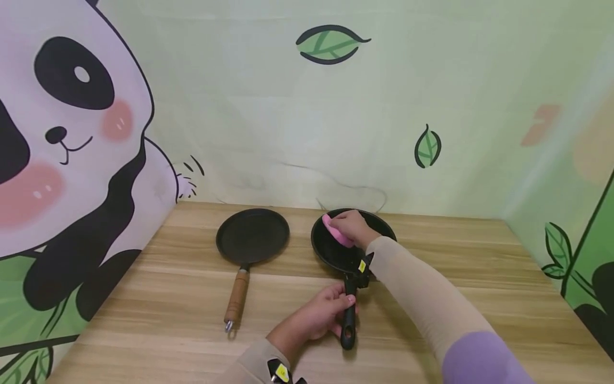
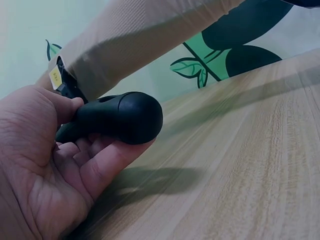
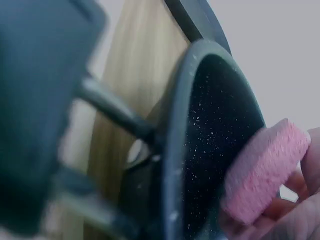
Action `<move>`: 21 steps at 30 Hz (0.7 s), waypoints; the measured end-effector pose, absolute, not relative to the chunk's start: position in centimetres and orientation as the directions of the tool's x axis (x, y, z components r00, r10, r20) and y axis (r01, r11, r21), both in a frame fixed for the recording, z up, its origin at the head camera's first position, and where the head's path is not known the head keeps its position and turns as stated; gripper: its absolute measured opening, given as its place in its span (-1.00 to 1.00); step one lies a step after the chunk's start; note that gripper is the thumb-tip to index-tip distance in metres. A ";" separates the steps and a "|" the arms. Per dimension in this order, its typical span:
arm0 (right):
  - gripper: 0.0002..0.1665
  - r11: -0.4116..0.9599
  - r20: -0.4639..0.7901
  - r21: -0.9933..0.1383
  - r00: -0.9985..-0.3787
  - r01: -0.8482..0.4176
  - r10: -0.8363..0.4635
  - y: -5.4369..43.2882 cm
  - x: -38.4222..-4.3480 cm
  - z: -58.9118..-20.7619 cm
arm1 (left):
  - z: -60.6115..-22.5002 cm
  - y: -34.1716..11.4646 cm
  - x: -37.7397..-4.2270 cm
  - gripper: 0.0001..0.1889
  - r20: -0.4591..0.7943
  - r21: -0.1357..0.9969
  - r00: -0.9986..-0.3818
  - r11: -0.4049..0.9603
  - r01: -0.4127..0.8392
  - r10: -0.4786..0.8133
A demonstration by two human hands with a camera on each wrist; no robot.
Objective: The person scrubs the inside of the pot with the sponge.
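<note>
Head view: here's the right hand [image 1: 354, 226] pinching a pink sponge [image 1: 337, 232] between thumb and fingers, down inside the black pan [image 1: 331, 253]! Below, the left hand [image 1: 322, 312] grips the handle [image 1: 349, 320], thumb on top. Left of them, a shallow round griddle [image 1: 252, 236] with a turned wooden handle [image 1: 237, 298] lies on the wood-grained table [image 1: 192, 298].

Left wrist: the fingers curl under that smooth, dark handle, its rounded end poking out past them.

Right wrist: fingertips hold the sponge's near side, a thick slab, rough and porous, against a dark, pale-speckled interior with a rounded rim.
</note>
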State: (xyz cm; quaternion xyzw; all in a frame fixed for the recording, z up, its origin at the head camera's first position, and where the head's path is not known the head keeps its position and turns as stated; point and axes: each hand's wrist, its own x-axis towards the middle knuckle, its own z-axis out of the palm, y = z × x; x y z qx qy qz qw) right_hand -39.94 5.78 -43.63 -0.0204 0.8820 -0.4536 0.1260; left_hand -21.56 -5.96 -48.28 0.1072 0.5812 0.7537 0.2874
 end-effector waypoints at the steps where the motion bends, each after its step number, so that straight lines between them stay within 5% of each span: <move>1: -0.58 0.597 -0.207 -0.800 -0.962 0.062 -0.179 5.7 -39.7 -43.6 | -48.3 -5.9 -21.6 -0.75 -0.171 0.937 -0.810 -0.161 -0.309 0.560; 10: -0.63 0.685 -0.351 -0.716 -0.780 -0.132 -0.518 7.9 -37.0 -41.9 | -48.7 -5.9 -21.6 -0.78 -0.160 0.935 -0.806 -0.174 -0.308 0.570; 14: -0.59 0.734 -0.439 -0.653 -0.696 -0.188 -0.569 9.3 -36.1 -40.2 | -48.6 -6.1 -21.7 -0.81 -0.160 0.929 -0.814 -0.193 -0.315 0.558; 21: -0.55 0.759 -0.469 -0.630 -0.700 -0.161 -0.538 10.3 -35.8 -39.5 | -48.7 -6.1 -21.8 -0.77 -0.169 0.916 -0.813 -0.215 -0.338 0.557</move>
